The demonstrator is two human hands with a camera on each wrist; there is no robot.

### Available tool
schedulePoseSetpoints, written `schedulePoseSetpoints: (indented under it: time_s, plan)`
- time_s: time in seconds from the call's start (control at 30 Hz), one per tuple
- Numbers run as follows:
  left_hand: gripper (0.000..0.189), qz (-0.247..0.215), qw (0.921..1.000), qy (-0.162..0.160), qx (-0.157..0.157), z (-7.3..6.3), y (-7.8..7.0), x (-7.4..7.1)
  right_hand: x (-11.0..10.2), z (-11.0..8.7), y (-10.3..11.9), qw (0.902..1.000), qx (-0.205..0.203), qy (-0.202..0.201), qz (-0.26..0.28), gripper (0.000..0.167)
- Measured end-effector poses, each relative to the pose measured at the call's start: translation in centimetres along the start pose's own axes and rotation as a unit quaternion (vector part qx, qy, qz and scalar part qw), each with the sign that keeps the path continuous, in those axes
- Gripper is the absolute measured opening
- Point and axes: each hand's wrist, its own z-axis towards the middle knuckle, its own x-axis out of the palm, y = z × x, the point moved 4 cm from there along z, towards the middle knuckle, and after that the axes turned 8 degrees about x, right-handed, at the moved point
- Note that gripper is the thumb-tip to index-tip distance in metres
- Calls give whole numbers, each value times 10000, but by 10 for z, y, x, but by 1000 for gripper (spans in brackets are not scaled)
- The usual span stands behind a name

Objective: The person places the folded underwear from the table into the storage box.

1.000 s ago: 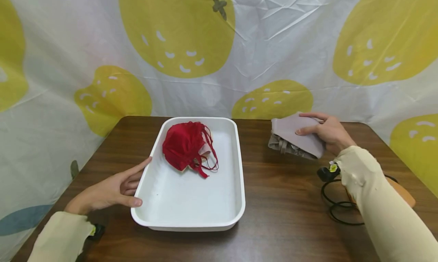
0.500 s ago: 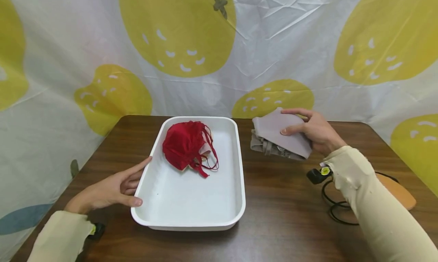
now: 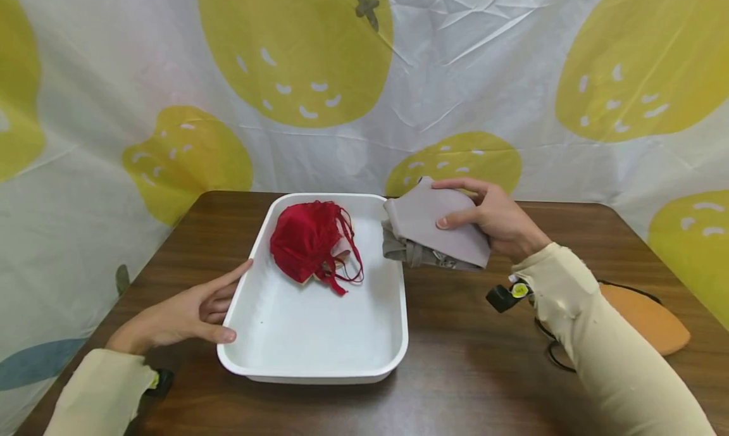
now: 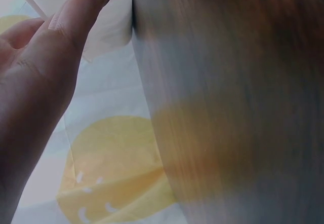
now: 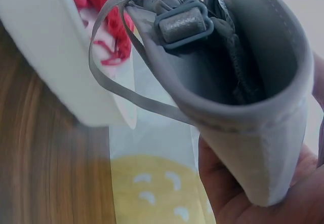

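Note:
A white plastic tray (image 3: 319, 335) stands on the table, with a red satin bra (image 3: 304, 243) bunched at its far end, thin straps trailing. My left hand (image 3: 182, 312) rests against the tray's left side, index finger and thumb spread along the rim. In the left wrist view the left hand (image 4: 50, 46) shows beside the tray's pale wall. Above the tray's right rim, my right hand (image 3: 495, 221) holds a folded grey bra (image 3: 438, 224), thumb on the near face. A looping strap and slider on the grey bra (image 5: 253, 133) appear in the right wrist view.
An orange, flat, rounded object (image 3: 643, 316) lies on the right of the brown wooden table (image 3: 467, 373), partly behind the right sleeve. A black cord (image 3: 555, 354) loops beside it. A white curtain with yellow fruit print (image 3: 342, 151) hangs behind the table.
My right hand has carried the grey bra leftward from over the table's right side to the tray's right rim. The left hand, the tray and the red bra have stayed put.

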Motion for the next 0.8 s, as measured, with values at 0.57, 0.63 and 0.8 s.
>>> schedulePoseSetpoints:
  time_s: [0.57, 0.63, 0.8]
  plan:
    - [109, 38, 10000, -31, 20, 0, 3, -1, 62, 12, 0, 9983, -101, 566, -127, 67]
    - [109, 46, 10000, -30, 33, 0, 3, -1, 71, 14, -2, 9978, -111, 622, -219, 66]
    - [110, 64, 9999, -50, 79, 1, 2, 0, 90, 19, -7, 9967, -148, 705, -384, 64]
